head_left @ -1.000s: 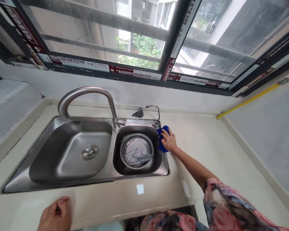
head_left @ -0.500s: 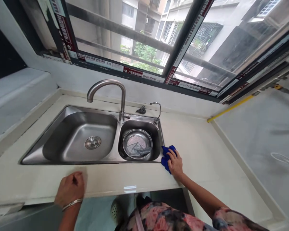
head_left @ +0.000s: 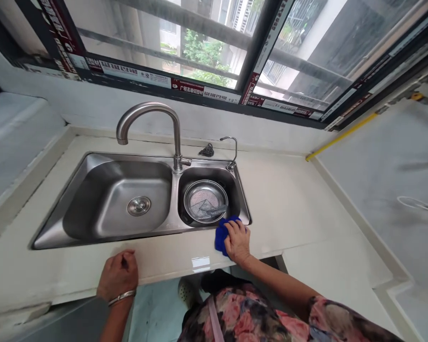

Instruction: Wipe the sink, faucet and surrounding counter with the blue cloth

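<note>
My right hand (head_left: 237,243) presses a blue cloth (head_left: 221,235) onto the cream countertop (head_left: 292,209) at the front right corner of the steel double sink (head_left: 103,235); its fingers curl over the cloth. My left hand (head_left: 118,275), wearing a metal bangle, rests with fingers curled on the front edge of the countertop below the large left basin; nothing shows in it. The small right basin holds a round steel strainer basket (head_left: 205,200) with a grey rag in it.
A tall curved faucet (head_left: 148,118) and a small thin tap (head_left: 231,152) stand behind the sink, with a dark small object (head_left: 207,151) beside them. A window runs along the back wall. A yellow pipe (head_left: 337,137) runs along the right wall.
My right hand slid the blue cloth from beside the small tap, down the sink's right rim, to the front edge. My left hand stayed on the counter edge.
</note>
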### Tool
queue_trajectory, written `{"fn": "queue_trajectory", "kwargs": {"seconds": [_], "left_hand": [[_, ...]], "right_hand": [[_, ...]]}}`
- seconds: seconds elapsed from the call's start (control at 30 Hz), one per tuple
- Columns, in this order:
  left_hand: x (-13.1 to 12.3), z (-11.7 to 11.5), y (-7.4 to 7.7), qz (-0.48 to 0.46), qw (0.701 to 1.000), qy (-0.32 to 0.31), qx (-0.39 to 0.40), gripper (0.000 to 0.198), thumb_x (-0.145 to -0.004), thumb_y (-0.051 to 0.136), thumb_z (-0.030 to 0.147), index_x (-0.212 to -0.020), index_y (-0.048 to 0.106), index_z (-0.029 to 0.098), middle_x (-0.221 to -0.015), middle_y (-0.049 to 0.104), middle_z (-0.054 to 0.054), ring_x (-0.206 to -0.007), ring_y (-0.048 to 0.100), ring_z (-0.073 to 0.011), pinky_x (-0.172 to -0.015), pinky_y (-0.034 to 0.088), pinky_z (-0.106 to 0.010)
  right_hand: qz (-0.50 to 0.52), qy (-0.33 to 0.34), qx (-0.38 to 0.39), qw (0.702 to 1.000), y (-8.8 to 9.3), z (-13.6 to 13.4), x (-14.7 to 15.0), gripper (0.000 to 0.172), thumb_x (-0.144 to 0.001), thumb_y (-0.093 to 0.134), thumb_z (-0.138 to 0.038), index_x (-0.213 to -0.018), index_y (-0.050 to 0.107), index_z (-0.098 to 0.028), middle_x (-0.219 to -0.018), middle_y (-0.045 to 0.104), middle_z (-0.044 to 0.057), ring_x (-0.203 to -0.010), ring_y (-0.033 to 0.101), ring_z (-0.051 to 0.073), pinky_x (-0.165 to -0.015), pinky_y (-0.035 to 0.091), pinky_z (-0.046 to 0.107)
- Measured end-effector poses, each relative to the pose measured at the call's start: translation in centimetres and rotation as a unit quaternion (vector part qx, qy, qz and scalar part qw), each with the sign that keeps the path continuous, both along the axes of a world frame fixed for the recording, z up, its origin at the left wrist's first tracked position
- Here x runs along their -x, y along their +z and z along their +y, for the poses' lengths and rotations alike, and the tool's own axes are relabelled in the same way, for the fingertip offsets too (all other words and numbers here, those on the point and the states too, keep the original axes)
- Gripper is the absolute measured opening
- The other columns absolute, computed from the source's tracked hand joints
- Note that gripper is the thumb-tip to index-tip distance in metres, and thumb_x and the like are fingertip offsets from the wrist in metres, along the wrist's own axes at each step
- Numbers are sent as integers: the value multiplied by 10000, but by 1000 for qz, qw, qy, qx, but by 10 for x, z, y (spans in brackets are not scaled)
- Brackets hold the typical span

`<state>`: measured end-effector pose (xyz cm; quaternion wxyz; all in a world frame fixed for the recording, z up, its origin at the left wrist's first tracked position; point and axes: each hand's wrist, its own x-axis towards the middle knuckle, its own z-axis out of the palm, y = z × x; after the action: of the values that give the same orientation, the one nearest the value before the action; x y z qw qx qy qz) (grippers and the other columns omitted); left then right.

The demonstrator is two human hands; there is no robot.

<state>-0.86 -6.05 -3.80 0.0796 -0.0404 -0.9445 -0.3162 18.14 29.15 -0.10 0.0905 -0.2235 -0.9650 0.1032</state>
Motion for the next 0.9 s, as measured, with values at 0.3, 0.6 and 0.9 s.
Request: {"fn": "queue_trajectory", "kwargs": {"seconds": [0.3,0.6,0.9], "left_hand": [[-13,6,33,-62,994,89,27,364,-928,421,359,-899,743,192,-901,693,-81,-783,597,-183,-752,473,-313],[-19,2,40,-81,981,133,118,410,-1002,368,398,-938,742,243,-1008,719,-80,-760,619,-191,-616,409,-321],[-20,-19,22,-82,994,58,44,371,-986,344,437,-960,690,306,-1035,731,-105,-966,699,-251,-859,575,-409]], "right_hand": [[-21,252,131,959,5,-117,103,521,-856,571,-321,-1371,521,-258,-1390,590,113,-1282,441,337,-1091,280,591],[-24,319,237,917,-2,-127,181,406,-880,583,-306,-1284,588,-273,-1234,674,66,-1150,512,267,-966,352,451],[-22,375,182,909,-25,-74,269,554,-871,673,-278,-1406,530,-290,-1369,634,99,-1257,481,277,-1024,325,460]]}}
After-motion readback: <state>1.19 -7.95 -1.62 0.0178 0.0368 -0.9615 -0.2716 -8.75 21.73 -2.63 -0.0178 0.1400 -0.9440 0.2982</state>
